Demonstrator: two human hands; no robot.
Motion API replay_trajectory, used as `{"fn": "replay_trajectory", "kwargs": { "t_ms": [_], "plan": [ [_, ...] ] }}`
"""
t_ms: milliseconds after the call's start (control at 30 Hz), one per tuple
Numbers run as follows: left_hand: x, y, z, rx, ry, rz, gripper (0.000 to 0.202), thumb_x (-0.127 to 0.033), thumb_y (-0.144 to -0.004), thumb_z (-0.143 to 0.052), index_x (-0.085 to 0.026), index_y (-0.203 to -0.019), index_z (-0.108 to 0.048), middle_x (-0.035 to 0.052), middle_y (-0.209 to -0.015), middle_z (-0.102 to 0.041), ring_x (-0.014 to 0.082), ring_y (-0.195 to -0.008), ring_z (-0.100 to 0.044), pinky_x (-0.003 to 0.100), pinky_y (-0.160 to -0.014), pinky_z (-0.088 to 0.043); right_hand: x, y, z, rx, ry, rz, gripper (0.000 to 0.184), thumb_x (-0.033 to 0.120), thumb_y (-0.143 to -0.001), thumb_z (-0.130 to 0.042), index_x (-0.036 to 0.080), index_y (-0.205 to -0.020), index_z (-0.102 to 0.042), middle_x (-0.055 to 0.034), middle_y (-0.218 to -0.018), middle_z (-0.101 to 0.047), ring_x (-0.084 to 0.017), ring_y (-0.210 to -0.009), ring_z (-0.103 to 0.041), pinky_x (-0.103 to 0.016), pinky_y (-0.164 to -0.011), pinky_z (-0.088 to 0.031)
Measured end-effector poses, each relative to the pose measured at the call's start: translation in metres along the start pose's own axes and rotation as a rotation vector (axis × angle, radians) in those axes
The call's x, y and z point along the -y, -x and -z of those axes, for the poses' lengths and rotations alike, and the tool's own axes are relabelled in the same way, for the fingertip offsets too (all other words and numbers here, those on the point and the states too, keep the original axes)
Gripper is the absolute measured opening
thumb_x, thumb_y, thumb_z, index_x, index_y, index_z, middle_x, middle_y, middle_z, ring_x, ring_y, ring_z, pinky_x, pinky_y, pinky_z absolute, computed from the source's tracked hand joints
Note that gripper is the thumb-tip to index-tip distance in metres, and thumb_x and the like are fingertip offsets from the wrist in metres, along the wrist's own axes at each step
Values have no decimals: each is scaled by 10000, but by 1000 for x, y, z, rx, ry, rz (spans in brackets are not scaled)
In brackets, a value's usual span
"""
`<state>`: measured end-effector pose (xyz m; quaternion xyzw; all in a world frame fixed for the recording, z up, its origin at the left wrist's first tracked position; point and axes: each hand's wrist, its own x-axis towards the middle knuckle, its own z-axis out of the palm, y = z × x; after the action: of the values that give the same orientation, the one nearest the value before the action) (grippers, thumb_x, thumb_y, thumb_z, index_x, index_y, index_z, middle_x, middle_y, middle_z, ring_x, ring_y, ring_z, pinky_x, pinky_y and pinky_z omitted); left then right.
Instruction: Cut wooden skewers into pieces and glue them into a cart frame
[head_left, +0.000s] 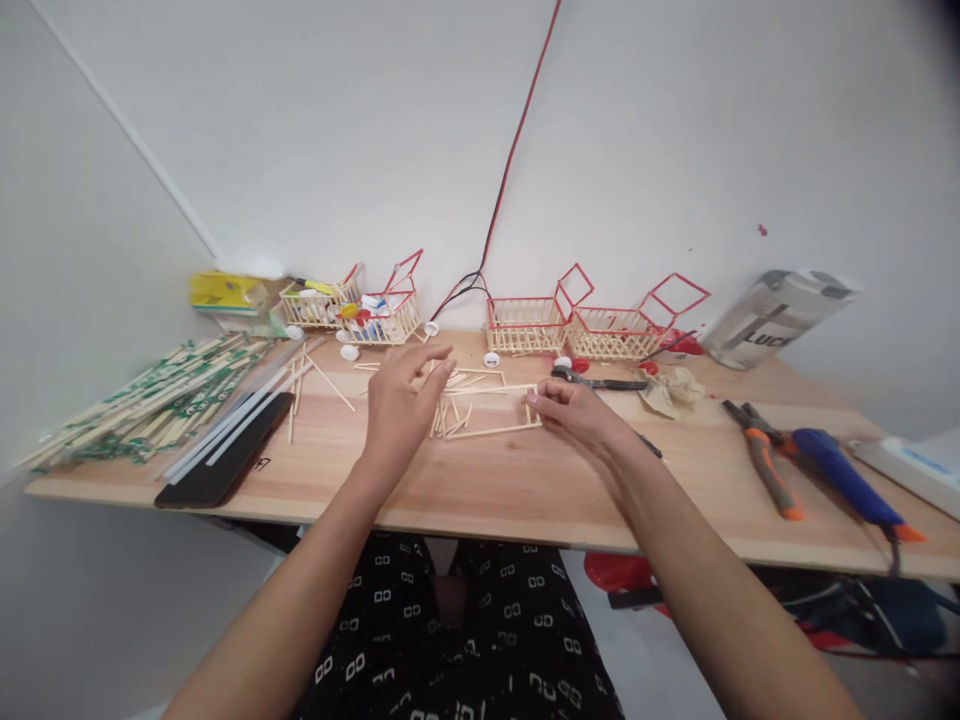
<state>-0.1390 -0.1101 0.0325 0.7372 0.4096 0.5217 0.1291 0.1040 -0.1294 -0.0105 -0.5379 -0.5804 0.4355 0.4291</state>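
My left hand (403, 408) hovers over the table with thumb and fingers apart, and nothing shows between them. My right hand (576, 410) pinches the right end of a small frame of thin wooden sticks (495, 431), which lies low over the table. Short cut sticks (454, 418) lie loosely inside and beside the frame, close to my left fingertips. Behind it, more thin sticks (491, 376) form a flat outline on the wood. My left hand partly hides the left end of the frame.
Several little stick carts (525, 325) with red handles line the wall. Wrapped chopsticks (161, 400) and a black phone-like slab (229, 460) lie left. Pliers (772, 465), a blue glue gun (840, 475), black scissors (607, 383) and a tilted can (776, 318) are right. The wooden table (480, 490) ends near my lap.
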Motion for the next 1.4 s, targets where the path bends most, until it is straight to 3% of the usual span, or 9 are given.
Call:
{"fn": "replay_trajectory", "kwargs": {
  "t_ms": [200, 367, 467, 600, 800, 1033, 1167, 1267, 1400],
  "plan": [
    [18, 12, -3, 122, 80, 333, 340, -302, -789, -635, -160, -1096, -661, 83, -1119, -679, 130, -705, -571, 260, -691, -459, -4, -2, 4, 25, -4, -24, 436, 589, -689, -693, 192, -643, -520, 37, -541, -467, -89, -497, -369, -249, -487, -238],
    [24, 17, -10, 162, 179, 381, 376, -329, -776, -628, -147, -1105, -652, 78, -1045, -694, 136, -702, -586, 243, -641, -437, -9, -3, 6, 53, -4, -8, 446, 592, -714, -678, 193, -636, -495, 36, -522, -478, -89, -492, -368, -254, -499, -233],
    [27, 19, -13, 281, 232, 412, 259, -357, -798, -593, -139, -892, -698, 39, -798, -698, 140, -671, -582, 228, -607, -408, -9, -2, 6, 62, 13, -13, 453, 601, -719, -668, 192, -638, -492, 37, -511, -478, -87, -483, -361, -254, -495, -217],
    [27, 21, -17, 305, 240, 431, 320, -410, -813, -561, -144, -661, -654, -3, -561, -581, 108, -522, -469, 216, -506, -319, -5, -1, 5, 59, 49, 4, 479, 628, -702, -663, 190, -624, -486, 40, -503, -472, -87, -481, -370, -251, -498, -228],
    [27, 20, -20, 345, 445, 534, 330, -433, -770, -610, -126, -654, -643, 1, -553, -569, 76, -451, -382, 214, -458, -256, -6, -1, 6, 53, 113, 5, 485, 647, -704, -640, 191, -621, -498, 35, -494, -471, -88, -463, -363, -251, -479, -220],
    [32, 24, -16, 370, 256, 423, 367, -426, -860, -497, -145, -716, -685, -8, -518, -555, 108, -499, -479, 213, -495, -334, -18, 0, 15, 58, 158, -46, 405, 579, -760, -629, 182, -717, -559, 39, -497, -483, -87, -442, -378, -240, -453, -231],
    [39, 19, 17, 230, 68, 372, 249, -318, -813, -560, -177, -950, -712, 51, -896, -736, 175, -794, -648, 245, -675, -465, -21, -1, 17, 24, 214, -71, 388, 555, -713, -663, 175, -766, -600, 33, -513, -502, -89, -418, -376, -240, -423, -228],
    [59, 11, 66, 155, -153, 341, 250, -319, -797, -583, -186, -958, -720, 74, -1011, -736, 212, -900, -663, 294, -802, -479, -26, -4, 18, -43, 315, -50, 362, 519, -709, -660, 167, -789, -657, 4, -534, -554, -111, -434, -417, -257, -428, -265],
    [102, 1, 141, 64, -596, 391, 323, -368, -807, -551, -179, -1010, -718, 78, -990, -735, 240, -862, -657, 328, -808, -473, -33, -8, 21, -149, 510, 78, 302, 456, -749, -612, 189, -840, -719, -60, -742, -705, -198, -643, -600, -309, -580, -419]
  ]
}}
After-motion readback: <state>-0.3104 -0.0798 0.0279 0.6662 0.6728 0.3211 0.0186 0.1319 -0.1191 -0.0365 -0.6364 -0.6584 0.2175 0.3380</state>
